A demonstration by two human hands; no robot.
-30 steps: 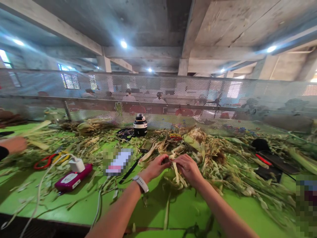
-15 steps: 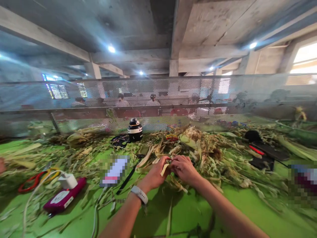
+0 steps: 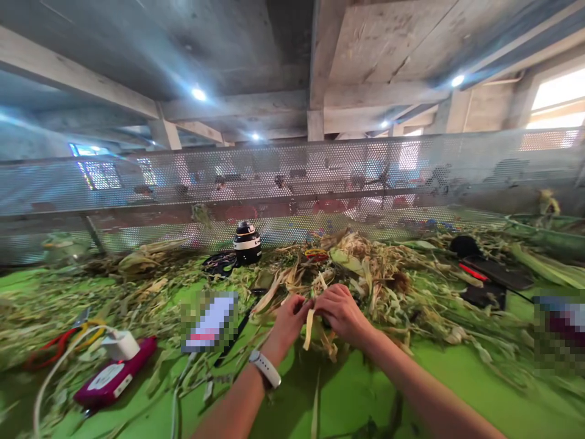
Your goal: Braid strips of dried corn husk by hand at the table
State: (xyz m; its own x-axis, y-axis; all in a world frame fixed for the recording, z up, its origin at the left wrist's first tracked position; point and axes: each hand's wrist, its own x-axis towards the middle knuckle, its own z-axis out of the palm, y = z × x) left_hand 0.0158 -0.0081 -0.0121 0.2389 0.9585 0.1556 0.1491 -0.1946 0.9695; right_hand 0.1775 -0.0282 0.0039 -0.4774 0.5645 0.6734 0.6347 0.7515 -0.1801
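Left hand and right hand meet fingertip to fingertip, both pinched shut on the top of a pale husk strip. The strip hangs down between the hands, lower end loose above the table. Right fingers curl over more husk bits; what sits under them is hidden. White watch on left wrist. Both forearms come in from the bottom edge.

Hands sit at the near edge of a husk pile, dry leaves and stalks spread across the green top. Loose scraps lie under and around the wrists.

Left of the hands: thin black tool lying flat, then a magenta power bank with a white charger on it, cable running toward the near edge. Red-yellow scissors beyond that, half in scraps.

Behind: black-white jar upright near the mesh fence. Far right: flat black items with a red stripe, type unclear.
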